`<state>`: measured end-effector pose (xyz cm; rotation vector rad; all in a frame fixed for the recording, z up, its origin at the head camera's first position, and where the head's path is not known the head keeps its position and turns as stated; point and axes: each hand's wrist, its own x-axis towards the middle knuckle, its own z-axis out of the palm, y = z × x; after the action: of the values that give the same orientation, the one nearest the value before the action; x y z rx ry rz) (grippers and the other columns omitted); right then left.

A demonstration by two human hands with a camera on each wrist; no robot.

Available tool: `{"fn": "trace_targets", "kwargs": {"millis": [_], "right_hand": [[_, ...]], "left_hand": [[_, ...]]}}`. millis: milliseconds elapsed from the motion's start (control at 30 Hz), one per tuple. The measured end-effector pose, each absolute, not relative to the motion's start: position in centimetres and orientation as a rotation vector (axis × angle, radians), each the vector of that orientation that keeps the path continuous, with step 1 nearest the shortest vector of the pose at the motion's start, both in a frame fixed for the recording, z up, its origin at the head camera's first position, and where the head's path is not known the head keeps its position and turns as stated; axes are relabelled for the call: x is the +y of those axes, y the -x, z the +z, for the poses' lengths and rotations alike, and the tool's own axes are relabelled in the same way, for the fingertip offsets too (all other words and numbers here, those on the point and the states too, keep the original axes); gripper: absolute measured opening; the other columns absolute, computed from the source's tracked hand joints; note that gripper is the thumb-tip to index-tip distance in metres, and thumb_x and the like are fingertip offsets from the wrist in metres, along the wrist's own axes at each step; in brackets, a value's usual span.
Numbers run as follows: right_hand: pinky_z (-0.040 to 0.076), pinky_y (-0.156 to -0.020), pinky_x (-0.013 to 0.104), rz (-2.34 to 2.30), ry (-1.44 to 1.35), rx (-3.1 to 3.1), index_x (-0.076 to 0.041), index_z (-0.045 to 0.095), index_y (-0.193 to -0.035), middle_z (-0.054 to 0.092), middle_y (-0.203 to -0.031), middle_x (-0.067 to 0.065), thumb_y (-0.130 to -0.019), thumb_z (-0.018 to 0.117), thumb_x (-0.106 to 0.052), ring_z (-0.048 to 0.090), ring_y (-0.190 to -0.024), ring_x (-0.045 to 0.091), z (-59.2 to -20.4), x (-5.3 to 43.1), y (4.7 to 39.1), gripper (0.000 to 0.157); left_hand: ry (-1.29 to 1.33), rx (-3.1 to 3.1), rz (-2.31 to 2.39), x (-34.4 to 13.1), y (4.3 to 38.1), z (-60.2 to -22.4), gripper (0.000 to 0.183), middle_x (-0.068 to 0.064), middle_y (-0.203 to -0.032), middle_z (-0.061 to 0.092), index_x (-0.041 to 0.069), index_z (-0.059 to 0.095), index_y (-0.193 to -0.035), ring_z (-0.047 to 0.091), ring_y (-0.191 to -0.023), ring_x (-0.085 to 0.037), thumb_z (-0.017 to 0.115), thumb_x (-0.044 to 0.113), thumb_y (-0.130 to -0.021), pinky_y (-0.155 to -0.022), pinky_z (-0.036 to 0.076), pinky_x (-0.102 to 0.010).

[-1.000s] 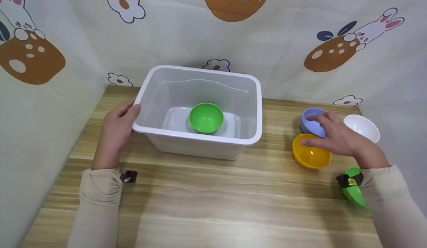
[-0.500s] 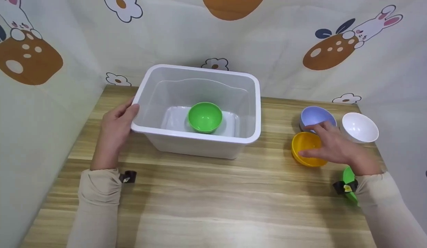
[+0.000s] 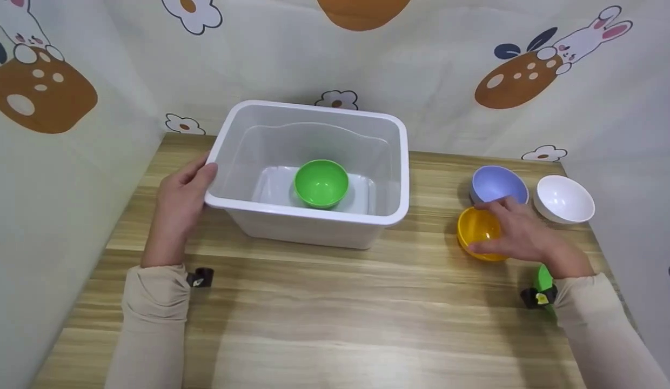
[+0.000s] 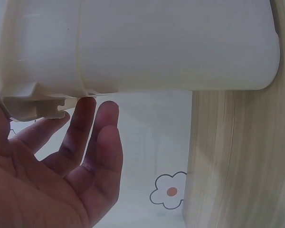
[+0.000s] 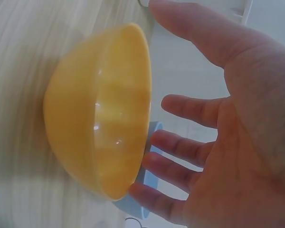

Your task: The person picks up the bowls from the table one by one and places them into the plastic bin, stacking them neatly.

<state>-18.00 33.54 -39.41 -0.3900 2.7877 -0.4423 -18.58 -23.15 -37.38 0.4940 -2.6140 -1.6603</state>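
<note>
My left hand [image 3: 178, 208] grips the left rim of a white plastic bin [image 3: 308, 229], thumb over the edge. In the left wrist view its fingers [image 4: 78, 130] curl beneath the rim against the outer wall. A green bowl [image 3: 321, 183] sits on the bin's floor. At the right, my right hand [image 3: 521, 232] hovers over a yellow bowl [image 3: 475, 229] that stands upright on the table. The right wrist view shows the fingers spread close to the rim of this yellow bowl [image 5: 95, 109], the thumb held apart from it.
Just behind the yellow bowl stands a blue bowl [image 3: 497, 181], with a white bowl [image 3: 565, 200] to its right. Another green bowl [image 3: 544, 276] is partly hidden under the right forearm. A patterned cloth [image 3: 421, 65] hangs behind the wooden table [image 3: 313, 313].
My right hand has moved down and slightly nearer over the yellow bowl, uncovering the blue and white bowls. The left hand keeps its grip on the bin.
</note>
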Motion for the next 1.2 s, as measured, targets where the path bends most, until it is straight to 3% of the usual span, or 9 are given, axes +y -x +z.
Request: {"fn": "trace_targets", "kwargs": {"millis": [467,733,1000,1200], "right_hand": [[0.039,-0.1,0.067,-0.44,0.393,2.814,-0.011,0.051,-0.144,0.044,-0.139,0.027,-0.077,0.084,-0.057,0.036,-0.124,0.046,-40.0,33.7,17.6,0.088],[0.04,-0.097,0.064,-0.484,0.461,2.843,-0.01,0.05,-0.144,0.044,-0.136,0.028,-0.07,0.09,-0.055,0.038,-0.121,0.047,-40.6,33.6,17.5,0.095],[0.039,-0.102,0.069,-0.453,0.37,2.804,-0.007,0.041,-0.152,0.035,-0.144,0.032,-0.07,0.087,-0.062,0.033,-0.125,0.047,-40.8,32.6,18.0,0.109],[0.041,-0.099,0.067,-0.426,0.358,2.832,-0.006,0.041,-0.151,0.036,-0.143,0.032,-0.07,0.085,-0.065,0.033,-0.123,0.047,-40.9,32.1,18.5,0.11]], "left_hand": [[-0.527,-2.593,-1.717,-23.3,18.6,-37.2,0.06,-0.002,-0.157,0.051,0.03,0.047,-0.153,0.051,-0.136,-0.022,0.05,0.059,-0.1,-0.117,0.04,-0.044],[-0.501,-2.583,-1.697,-23.3,18.7,-37.4,0.059,-0.002,-0.155,0.053,0.027,0.049,-0.152,0.054,-0.132,-0.019,0.05,0.056,-0.101,-0.112,0.044,-0.038],[-0.491,-2.584,-1.699,-23.3,18.8,-37.6,0.059,-0.002,-0.156,0.051,0.025,0.048,-0.153,0.051,-0.136,-0.021,0.05,0.054,-0.102,-0.116,0.042,-0.041],[-0.494,-2.585,-1.703,-23.2,18.7,-37.6,0.058,-0.001,-0.156,0.052,0.026,0.048,-0.153,0.052,-0.135,-0.02,0.05,0.055,-0.102,-0.115,0.043,-0.04]]}}
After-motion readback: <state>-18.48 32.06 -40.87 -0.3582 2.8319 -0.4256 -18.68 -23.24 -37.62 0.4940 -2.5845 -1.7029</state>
